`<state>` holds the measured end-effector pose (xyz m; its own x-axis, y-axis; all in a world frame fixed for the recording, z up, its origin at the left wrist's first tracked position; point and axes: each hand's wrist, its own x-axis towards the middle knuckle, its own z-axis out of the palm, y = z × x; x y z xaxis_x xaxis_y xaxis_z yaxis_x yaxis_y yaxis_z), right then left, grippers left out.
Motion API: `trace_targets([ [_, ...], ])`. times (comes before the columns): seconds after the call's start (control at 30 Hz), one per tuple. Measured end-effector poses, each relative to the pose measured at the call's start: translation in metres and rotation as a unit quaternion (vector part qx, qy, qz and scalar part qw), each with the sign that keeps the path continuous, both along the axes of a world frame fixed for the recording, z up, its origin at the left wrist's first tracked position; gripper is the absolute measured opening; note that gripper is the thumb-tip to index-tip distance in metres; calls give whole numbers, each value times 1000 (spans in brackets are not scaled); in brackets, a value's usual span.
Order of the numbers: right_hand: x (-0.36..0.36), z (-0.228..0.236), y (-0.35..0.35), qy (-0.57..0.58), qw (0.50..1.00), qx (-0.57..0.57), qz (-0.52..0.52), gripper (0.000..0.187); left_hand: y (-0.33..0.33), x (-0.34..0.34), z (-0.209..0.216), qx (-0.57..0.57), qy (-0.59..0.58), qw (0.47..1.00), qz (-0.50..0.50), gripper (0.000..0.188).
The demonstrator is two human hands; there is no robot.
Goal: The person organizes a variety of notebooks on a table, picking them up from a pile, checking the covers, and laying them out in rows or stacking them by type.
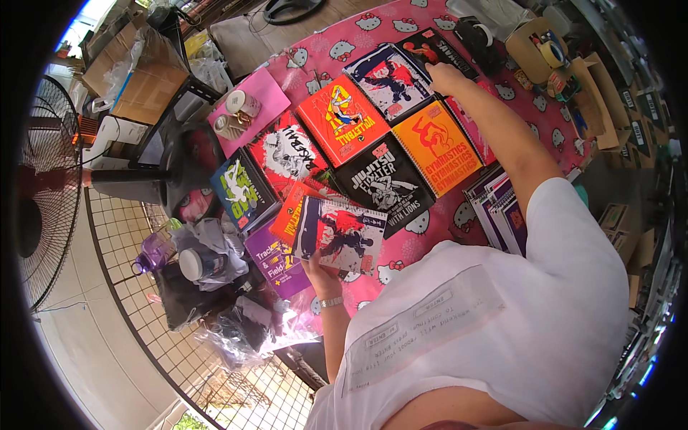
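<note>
My left hand (314,271) is closed on the lower edge of a spiral notebook (344,233) with white, red and navy fighters on its cover. An orange notebook (292,213) shows partly beneath it; I cannot tell if the hand grips that too. Under these lies a purple notebook (281,276). Reaching far across the table, my right hand (446,80) has its fingers closed at the right edge of a matching fighter notebook (390,82). Beside that hand lies a black notebook with a red figure (424,49). The undersides of the fingers are hidden.
Notebooks cover the pink patterned tablecloth (408,247): a red-orange one (342,120), a black one (382,185) and an orange one (438,148) among them. Notebooks stand stacked (502,211) at right. White cups (242,104) sit on pink sheets. A fan (50,193) stands left.
</note>
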<state>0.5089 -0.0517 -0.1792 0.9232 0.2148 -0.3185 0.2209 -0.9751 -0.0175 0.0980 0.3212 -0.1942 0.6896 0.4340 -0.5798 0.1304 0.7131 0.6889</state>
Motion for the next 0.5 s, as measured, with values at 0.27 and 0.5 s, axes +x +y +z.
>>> trace_targets([
  [0.27, -46, 69, 77, -120, 989, 73, 48, 48, 0, 7, -15, 174, 137, 974, -47, 56],
  [0.5, -127, 129, 125, 218, 911, 348, 41, 36, 5, -4, 1, 3, -3, 1000, -15, 87],
])
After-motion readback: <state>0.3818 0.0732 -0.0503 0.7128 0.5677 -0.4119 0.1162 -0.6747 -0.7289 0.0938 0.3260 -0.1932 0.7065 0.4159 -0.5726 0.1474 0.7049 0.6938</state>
